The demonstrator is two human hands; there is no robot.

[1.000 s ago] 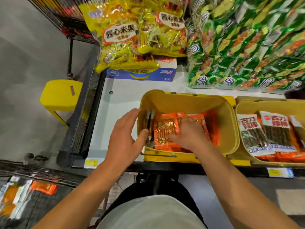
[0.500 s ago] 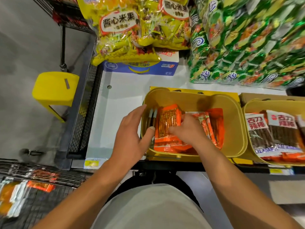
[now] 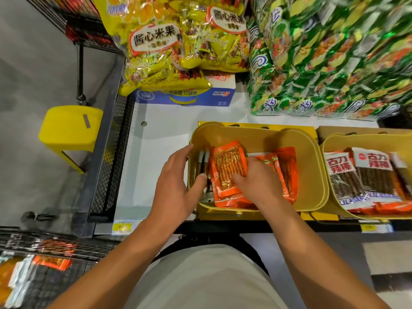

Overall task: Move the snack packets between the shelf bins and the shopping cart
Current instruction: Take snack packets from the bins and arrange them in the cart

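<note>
A yellow bin [image 3: 307,166] on the white shelf holds several orange snack packets [image 3: 287,170]. My left hand [image 3: 176,184] holds the bin's left wall, thumb inside and fingers outside. My right hand [image 3: 258,184] is inside the bin, its bent fingers gripping the right edge of the top orange packet [image 3: 227,166], which leans toward the left wall. Thin packets stand on edge between that packet and the wall. At the lower left, the wire shopping cart [image 3: 44,246] holds more orange packets [image 3: 53,263] and pale ones.
A second yellow bin [image 3: 334,141] to the right holds dark stick-snack packets [image 3: 347,175]. Big yellow bags [image 3: 153,41], green bags [image 3: 334,52] and a blue box [image 3: 185,98] fill the shelf's back. A yellow stool [image 3: 69,128] stands on the floor to the left.
My right hand has tipped the top orange packet up and drawn it toward the bin's left wall. My left hand stays on that wall, and the view has shifted slightly.
</note>
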